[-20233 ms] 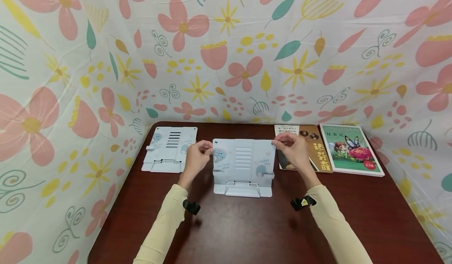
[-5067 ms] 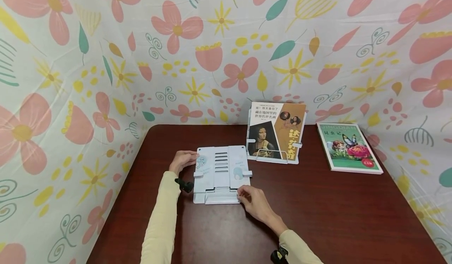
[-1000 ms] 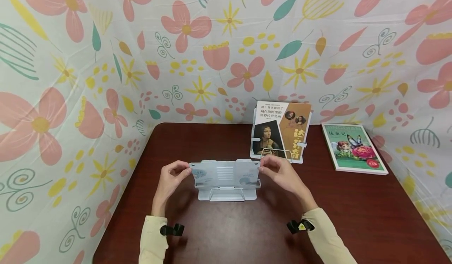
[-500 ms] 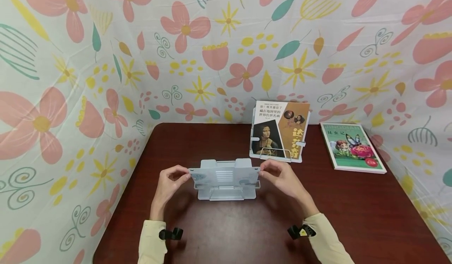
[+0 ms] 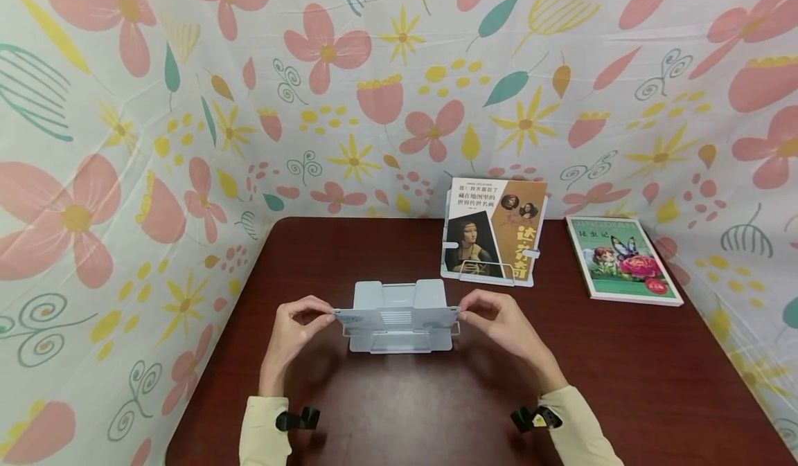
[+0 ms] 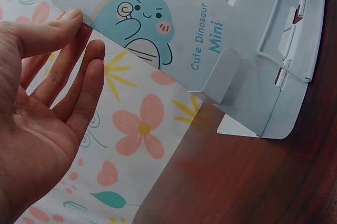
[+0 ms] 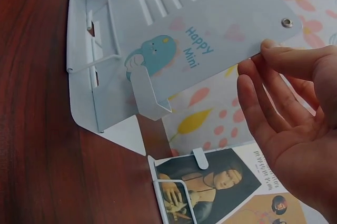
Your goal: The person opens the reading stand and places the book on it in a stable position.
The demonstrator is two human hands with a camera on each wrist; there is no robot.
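A pale blue-grey metal book stand (image 5: 399,341) with cartoon dinosaurs stands on the dark table. Its upper panel (image 6: 158,2) is raised steeply, hinged to a flat base behind and below. My left hand (image 5: 291,334) pinches the panel's upper left corner between thumb and fingers. At the upper right corner, my right hand (image 5: 510,327) does the same. Side clips (image 7: 150,95) stick out from the panel, and a wire page holder (image 6: 284,29) sits at the bottom lip. Behind, to the right, a second stand (image 5: 445,269) holds up a white-and-brown book (image 5: 476,206).
A green-covered book (image 5: 614,244) with a butterfly and a flower lies flat at the table's back right. Floral cloth (image 5: 386,140) hangs along the back and left of the table (image 5: 399,410).
Within the last second both hands have tilted the panel's top edge towards me, uncovering the base behind. Five seconds ago it lay flatter. Since the oldest frame, the white-and-brown book has gone onto a stand.
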